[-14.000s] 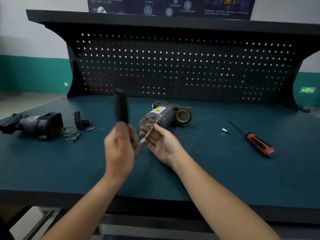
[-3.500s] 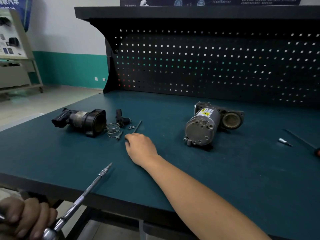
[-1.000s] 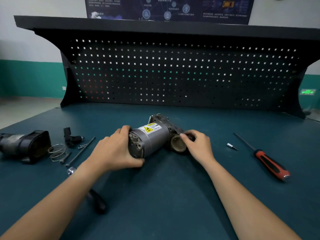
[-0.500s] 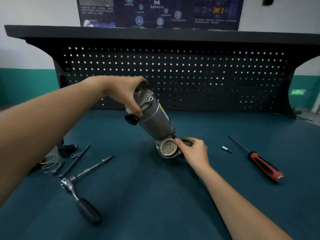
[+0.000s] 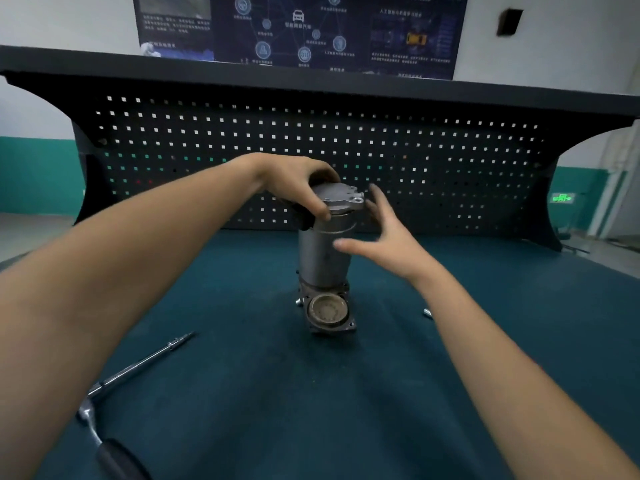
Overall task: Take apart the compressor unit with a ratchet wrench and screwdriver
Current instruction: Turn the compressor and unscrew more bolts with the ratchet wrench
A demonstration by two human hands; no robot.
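"Holding anything just now?"

"Yes. My left hand (image 5: pixel 294 183) comes over the top of the compressor unit (image 5: pixel 325 258). Its fingers curl down round the end cap (image 5: pixel 337 195), thumb on the near side, gripping it."

"And where does the unit sit?"

"Upright on the teal bench (image 5: pixel 242 393), about the middle, in front of the black pegboard (image 5: pixel 433 161). The grey cylinder points up. The dark flange (image 5: pixel 327 311) with the round opening is at the bottom, facing me (grimy inside, from what I see)."

"Your other hand?"

"My right hand (image 5: pixel 391 240) holds nothing. The fingers are spread wide and straight, palm turned toward the cylinder just below the cap. The thumb crosses in front of the grey body and the fingertips reach up beside the cap's lug. The hand is blurred, so I cannot tell whether it touches the metal."

"Tools?"

"The ratchet wrench (image 5: pixel 138 365) lies on the bench at my lower left, well apart from the unit. Its black handle is nearest me and its long extension bar slants up toward the unit. A small metal bit (image 5: pixel 427 312) lies on the mat to the right of the flange, just beside my right forearm."

"Anything behind?"

"A dark poster (image 5: pixel 301 29) with diagrams hangs on the wall above the bench's shelf, and a green lit sign (image 5: pixel 562 198) glows off to the right."
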